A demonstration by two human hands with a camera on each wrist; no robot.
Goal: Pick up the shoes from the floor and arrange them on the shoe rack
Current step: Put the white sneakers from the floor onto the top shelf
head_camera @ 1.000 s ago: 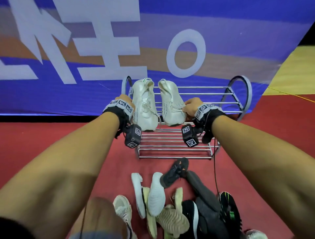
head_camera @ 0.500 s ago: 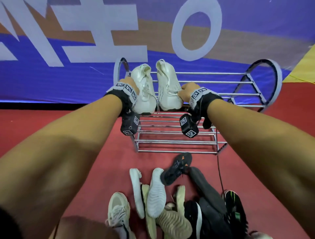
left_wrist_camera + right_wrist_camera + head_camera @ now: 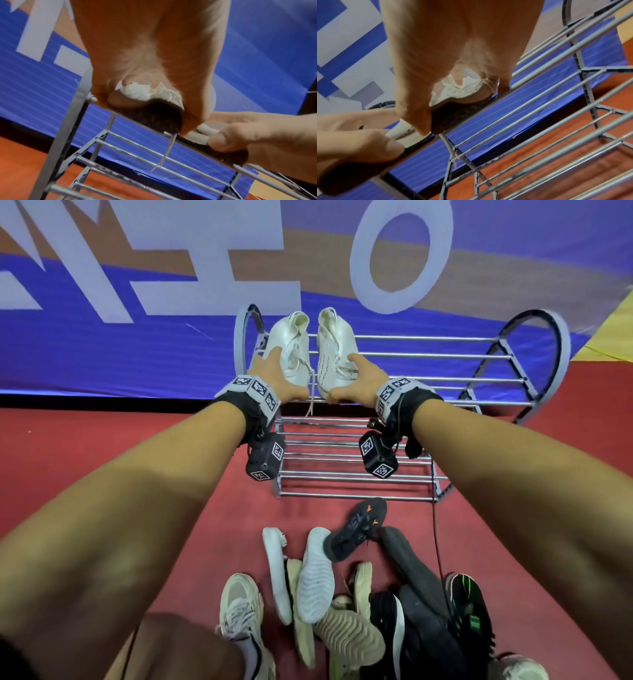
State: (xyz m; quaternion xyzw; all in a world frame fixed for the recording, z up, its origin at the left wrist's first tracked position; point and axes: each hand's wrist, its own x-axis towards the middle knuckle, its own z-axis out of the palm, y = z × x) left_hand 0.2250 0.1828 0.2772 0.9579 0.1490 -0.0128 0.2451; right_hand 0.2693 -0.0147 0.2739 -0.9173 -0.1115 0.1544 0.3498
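Observation:
Two white lace-up shoes stand side by side, toes toward me, on the left end of the top tier of the metal shoe rack (image 3: 428,356). My left hand (image 3: 284,376) straddles the toe of the left white shoe (image 3: 291,347), fingers straight along its outer side and thumb at the toe. In the same way my right hand (image 3: 346,380) lies against the right white shoe (image 3: 334,347). The wrist views show each toe between thumb and fingers: the left shoe (image 3: 145,93) and the right shoe (image 3: 458,88). A loose lace (image 3: 310,404) hangs below the top bars.
On the red floor in front of the rack lies a pile of several shoes: a white-soled one (image 3: 315,573), a black one (image 3: 356,529), dark ones (image 3: 428,628) and a beige one (image 3: 346,638). The rack's right part and lower tier (image 3: 342,474) hold nothing. A blue banner wall (image 3: 120,354) stands behind.
Both hands have gone from curled grips on the white shoes to spread, straight fingers lying against them. The shoes now rest on the top tier, and the view has moved closer.

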